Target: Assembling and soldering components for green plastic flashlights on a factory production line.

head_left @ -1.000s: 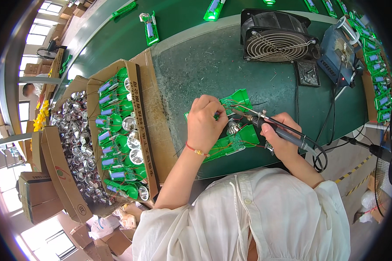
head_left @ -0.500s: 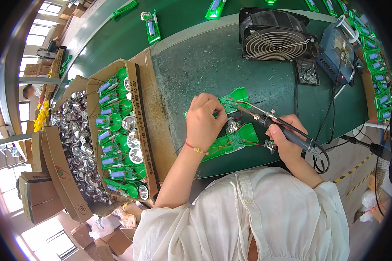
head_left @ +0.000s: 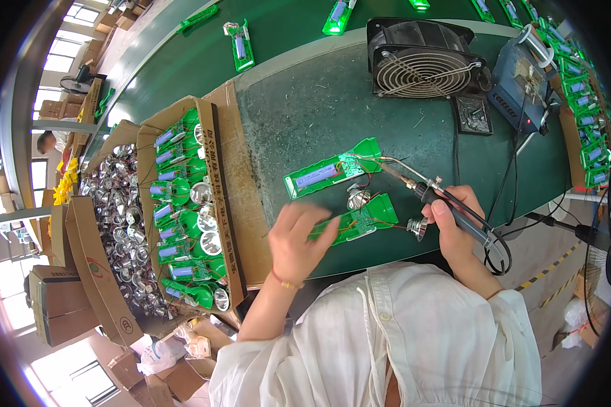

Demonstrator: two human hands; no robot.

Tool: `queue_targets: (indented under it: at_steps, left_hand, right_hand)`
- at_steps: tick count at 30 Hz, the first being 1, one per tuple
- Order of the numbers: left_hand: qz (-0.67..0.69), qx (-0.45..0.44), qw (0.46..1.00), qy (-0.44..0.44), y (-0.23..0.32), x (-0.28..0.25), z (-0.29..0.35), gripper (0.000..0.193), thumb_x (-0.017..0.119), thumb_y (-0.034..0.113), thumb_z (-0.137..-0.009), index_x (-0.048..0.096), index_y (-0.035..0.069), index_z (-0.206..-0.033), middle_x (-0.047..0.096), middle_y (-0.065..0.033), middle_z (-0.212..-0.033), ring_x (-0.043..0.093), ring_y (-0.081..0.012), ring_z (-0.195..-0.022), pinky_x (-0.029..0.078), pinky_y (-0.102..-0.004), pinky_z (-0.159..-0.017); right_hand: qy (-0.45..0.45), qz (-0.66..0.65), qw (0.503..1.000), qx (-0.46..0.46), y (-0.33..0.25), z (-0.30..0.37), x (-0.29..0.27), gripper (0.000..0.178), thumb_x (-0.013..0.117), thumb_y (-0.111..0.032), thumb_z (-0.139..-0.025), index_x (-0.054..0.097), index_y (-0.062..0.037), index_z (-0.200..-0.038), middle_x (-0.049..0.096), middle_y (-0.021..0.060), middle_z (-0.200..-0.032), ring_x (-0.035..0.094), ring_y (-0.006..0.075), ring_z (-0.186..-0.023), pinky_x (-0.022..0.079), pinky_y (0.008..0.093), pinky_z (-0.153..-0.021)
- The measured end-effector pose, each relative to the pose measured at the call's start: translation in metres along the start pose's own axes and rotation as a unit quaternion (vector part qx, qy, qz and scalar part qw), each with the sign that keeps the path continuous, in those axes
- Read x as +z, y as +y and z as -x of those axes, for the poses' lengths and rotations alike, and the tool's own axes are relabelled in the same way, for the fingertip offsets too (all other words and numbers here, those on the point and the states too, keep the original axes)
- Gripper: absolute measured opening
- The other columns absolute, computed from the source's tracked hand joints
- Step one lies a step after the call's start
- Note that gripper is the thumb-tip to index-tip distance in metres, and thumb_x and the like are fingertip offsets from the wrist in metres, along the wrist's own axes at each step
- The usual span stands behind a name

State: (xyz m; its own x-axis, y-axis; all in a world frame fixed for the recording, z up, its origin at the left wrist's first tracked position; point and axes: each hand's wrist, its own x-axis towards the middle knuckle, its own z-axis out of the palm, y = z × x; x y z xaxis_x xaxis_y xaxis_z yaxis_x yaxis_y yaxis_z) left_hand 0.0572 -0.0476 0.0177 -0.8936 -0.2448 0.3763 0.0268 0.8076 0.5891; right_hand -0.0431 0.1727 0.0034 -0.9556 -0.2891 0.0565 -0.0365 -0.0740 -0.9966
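Note:
My right hand (head_left: pixel 451 236) grips a soldering iron (head_left: pixel 470 226) with a thin solder-feed tube along it. Its tip reaches the wire end of the far green flashlight housing (head_left: pixel 370 150), which holds a blue cylindrical battery (head_left: pixel 317 176) and a circuit board. My left hand (head_left: pixel 297 239), partly blurred, hovers at the left end of a nearer green housing (head_left: pixel 381 211), thumb apart from the fingers. That end is hidden behind the hand. A silver reflector cup (head_left: pixel 358 198) lies between the two housings; another reflector cup (head_left: pixel 417 229) sits beside my right hand, wired to the nearer housing.
On the left, a cardboard box (head_left: pixel 224 203) holds several green housings, beside a heap of silver reflectors (head_left: pixel 119 230). A black fan (head_left: pixel 424 71), a blue soldering station (head_left: pixel 516 88) and a small dark tray (head_left: pixel 473 117) stand at the far right. More housings (head_left: pixel 241 49) lie beyond.
My left hand has left the far housing and moved down and left toward the nearer one, uncovering the blue battery. The soldering iron has shifted slightly right and down.

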Motion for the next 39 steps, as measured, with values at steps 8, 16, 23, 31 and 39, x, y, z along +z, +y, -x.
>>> queue_targets:
  at_steps: [8,16,23,31,39]
  left_hand:
    - [-0.126,-0.048,0.988,0.079,-0.027,-0.018,0.007,0.017,0.068,0.004,-0.072,0.067,0.002,-0.088,0.065,-0.0092,-0.081,0.056,-0.0248,-0.072,0.046,-0.0323,-0.065]
    - [-0.013,0.031,0.999,0.024,-0.018,0.022,-0.049,0.013,0.069,0.004,-0.069,0.068,0.007,-0.082,0.060,-0.0046,-0.069,0.054,-0.0200,-0.073,0.045,-0.0306,-0.064]
    - [0.010,0.021,1.000,0.010,-0.021,0.040,-0.044,0.008,0.070,0.005,-0.064,0.066,0.008,-0.070,0.058,-0.0026,-0.067,0.054,-0.0220,-0.073,0.045,-0.0323,-0.064]
    - [-0.006,0.001,0.999,0.039,-0.016,0.046,-0.038,0.012,0.070,0.000,-0.061,0.065,0.008,-0.068,0.055,0.0005,-0.061,0.052,-0.0182,-0.070,0.044,-0.0284,-0.058]
    - [0.001,0.008,0.998,0.065,-0.018,0.052,-0.034,0.013,0.070,0.000,-0.060,0.063,0.008,-0.066,0.054,0.0010,-0.060,0.051,-0.0184,-0.070,0.043,-0.0285,-0.058]
  right_hand:
    - [-0.026,-0.004,1.000,-0.008,0.001,-0.002,0.006,0.020,0.062,-0.013,-0.082,0.051,0.0025,-0.088,0.062,0.0109,-0.070,0.059,0.0112,-0.062,0.047,0.0235,-0.054]
    - [-0.038,0.043,0.998,0.001,-0.002,-0.003,0.007,0.021,0.064,-0.016,-0.082,0.052,0.0008,-0.087,0.063,0.0079,-0.070,0.058,0.0094,-0.062,0.046,0.0224,-0.055]
    - [-0.032,0.065,0.997,-0.001,-0.001,-0.009,0.005,0.018,0.065,-0.012,-0.079,0.054,0.0008,-0.082,0.063,0.0075,-0.066,0.059,0.0093,-0.059,0.047,0.0224,-0.053]
    - [-0.034,0.082,0.996,0.023,-0.002,-0.016,0.006,0.014,0.066,-0.008,-0.076,0.056,0.0007,-0.079,0.063,0.0068,-0.064,0.060,0.0088,-0.055,0.046,0.0214,-0.049]
    - [-0.037,0.058,0.997,0.020,-0.001,-0.015,0.008,0.012,0.066,-0.005,-0.075,0.056,0.0012,-0.079,0.062,0.0056,-0.063,0.058,0.0074,-0.054,0.045,0.0200,-0.047]
